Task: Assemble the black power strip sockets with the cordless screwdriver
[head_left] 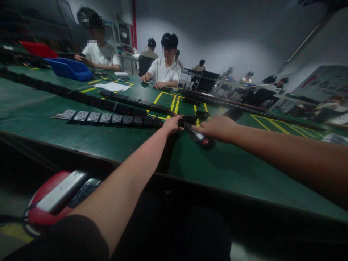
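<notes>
A row of grey and black socket modules (100,117) lies on the green table (114,139), running toward my hands. At its right end my left hand (173,125) is closed with its fingertips on a small dark part that I cannot make out clearly. Just to the right is a black power screwdriver (199,137) with a red-marked end, its narrow tip pointing at the left hand's fingers. My right hand (216,128) is closed around the screwdriver's far side, partly blurred.
Long dark strips (92,101) cross the table behind the row. Farther back are a blue bin (69,69), a red bin (39,49) and white paper (113,86). Two people in white shirts sit opposite. A red stool (45,215) with a white box stands below the table edge.
</notes>
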A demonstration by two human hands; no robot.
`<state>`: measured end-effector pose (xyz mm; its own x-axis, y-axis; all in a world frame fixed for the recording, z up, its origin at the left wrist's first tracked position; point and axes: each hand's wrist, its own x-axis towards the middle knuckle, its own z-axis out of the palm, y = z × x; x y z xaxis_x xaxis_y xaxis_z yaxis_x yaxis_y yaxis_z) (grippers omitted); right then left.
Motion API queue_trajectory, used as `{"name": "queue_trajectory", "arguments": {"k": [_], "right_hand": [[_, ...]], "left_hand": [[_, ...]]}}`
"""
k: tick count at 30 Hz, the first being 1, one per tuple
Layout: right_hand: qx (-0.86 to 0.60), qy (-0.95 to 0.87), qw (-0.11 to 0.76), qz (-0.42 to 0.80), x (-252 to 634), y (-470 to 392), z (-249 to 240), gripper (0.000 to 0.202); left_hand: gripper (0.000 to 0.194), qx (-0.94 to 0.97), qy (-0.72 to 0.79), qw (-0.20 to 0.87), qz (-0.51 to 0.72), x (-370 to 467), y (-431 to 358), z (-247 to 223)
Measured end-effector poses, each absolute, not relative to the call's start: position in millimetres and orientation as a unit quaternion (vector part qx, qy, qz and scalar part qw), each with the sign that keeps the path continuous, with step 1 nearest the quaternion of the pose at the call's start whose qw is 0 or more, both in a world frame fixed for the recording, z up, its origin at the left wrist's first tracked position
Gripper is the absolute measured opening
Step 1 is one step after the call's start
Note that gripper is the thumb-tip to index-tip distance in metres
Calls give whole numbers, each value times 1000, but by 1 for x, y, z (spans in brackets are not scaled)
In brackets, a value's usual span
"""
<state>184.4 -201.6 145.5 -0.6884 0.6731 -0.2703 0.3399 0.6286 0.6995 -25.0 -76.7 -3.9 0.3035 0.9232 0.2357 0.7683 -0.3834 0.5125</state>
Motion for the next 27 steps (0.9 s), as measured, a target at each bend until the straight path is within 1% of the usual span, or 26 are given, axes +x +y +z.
{"name": "queue_trajectory", "arguments": {"k": [10, 15, 18, 21, 27], "right_hand": [[292, 857, 283, 315, 181, -205, 148, 65], [293, 862, 268, 315, 184, -205, 148, 64], [293, 866, 257, 313, 186, -203, 147, 62], [293, 867, 257, 311, 186, -202, 147, 60], [303, 863, 263, 309, 186, -202, 148, 60]], "left_hand": [[66, 792, 528, 161, 261, -25, -74, -6], [68, 787, 534, 166, 262, -25, -77, -4], [66, 786, 537, 166, 258, -25, -79, -2], [61, 784, 539, 169, 258, -25, -82, 0], [62, 783, 539, 176, 255, -26, -84, 2]]}}
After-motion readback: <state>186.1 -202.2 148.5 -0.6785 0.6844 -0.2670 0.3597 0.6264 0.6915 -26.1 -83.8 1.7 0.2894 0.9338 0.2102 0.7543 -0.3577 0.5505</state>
